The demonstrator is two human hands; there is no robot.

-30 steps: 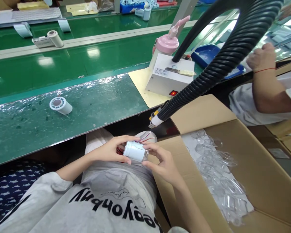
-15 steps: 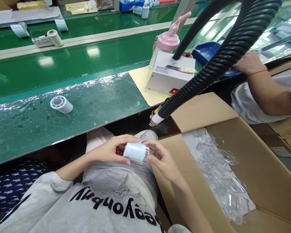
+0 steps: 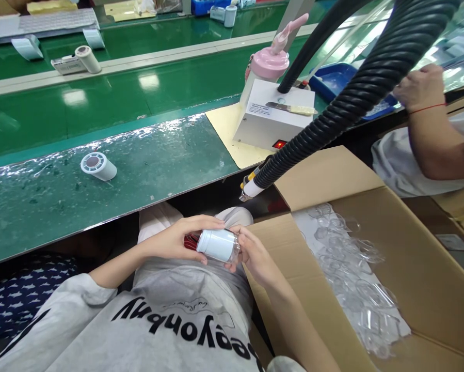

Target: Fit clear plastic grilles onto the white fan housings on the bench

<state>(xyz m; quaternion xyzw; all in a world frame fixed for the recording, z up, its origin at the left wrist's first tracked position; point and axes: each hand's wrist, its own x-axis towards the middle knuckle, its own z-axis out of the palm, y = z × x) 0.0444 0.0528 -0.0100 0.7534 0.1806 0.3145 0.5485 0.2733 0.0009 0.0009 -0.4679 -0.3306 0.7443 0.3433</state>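
Note:
Over my lap I hold a small white cylinder (image 3: 215,244) lying on its side, with a clear cap at its right end and red wires (image 3: 191,239) bunched at its left end. My left hand (image 3: 175,238) wraps over the cylinder's left part, fingers curled on top. My right hand (image 3: 251,254) grips the clear cap end with thumb and fingertips. A similar white cylinder (image 3: 97,166) with a round slotted face lies on the green belt (image 3: 146,165) up to the left.
An open cardboard box (image 3: 402,258) of clear plastic caps (image 3: 355,274) stands at my right. A black ribbed hose (image 3: 332,119) ends in a nozzle above my hands. A white machine box (image 3: 272,121) with a pink bottle stands behind it. Another person's arm (image 3: 436,134) works at the right.
My right fingers have closed further round the clear cap end, and the cylinder has turned slightly. The other person's hand at the right has risen again after dipping.

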